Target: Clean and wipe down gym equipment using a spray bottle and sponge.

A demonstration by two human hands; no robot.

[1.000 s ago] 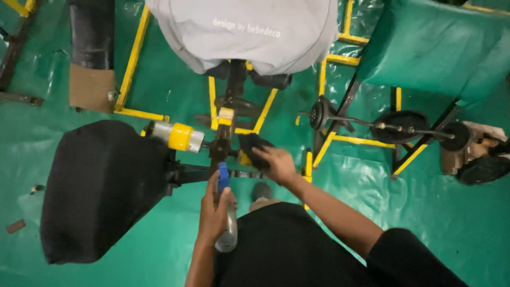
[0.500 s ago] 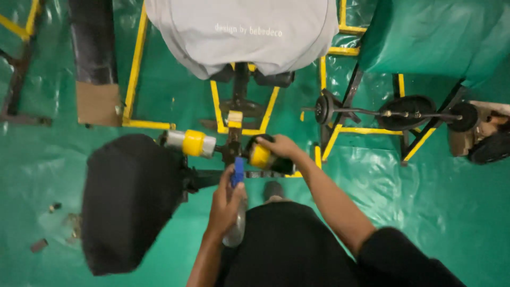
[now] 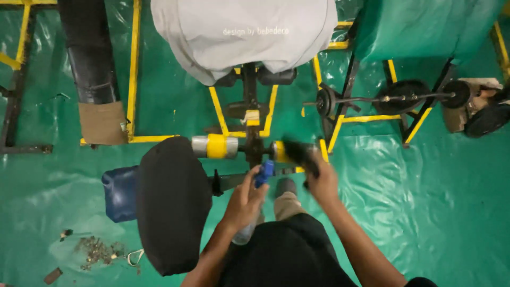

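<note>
My left hand [image 3: 245, 201] grips a clear spray bottle with a blue nozzle [image 3: 264, 174], pointed up toward the machine. Blurred with motion, my right hand [image 3: 320, 180] holds a black cloth [image 3: 299, 153] against the right yellow-and-silver roller [image 3: 280, 151] of an exercise machine. The left roller [image 3: 215, 146] sticks out on the other side of the black centre post [image 3: 254, 150]. A black padded seat [image 3: 170, 204] lies just left of my left hand.
A grey cover [image 3: 244, 34] drapes the machine ahead. Yellow frame bars [image 3: 219, 111] cross the green plastic-covered floor [image 3: 414, 202]. A barbell with black plates [image 3: 404, 95] rests at right. A black roll [image 3: 87, 58], a blue container [image 3: 119, 194] and scattered debris [image 3: 95, 250] lie at left.
My right hand slid with the cloth from the top of the right roller to its lower right end. The view moved, so a blue container and floor debris now show at left.
</note>
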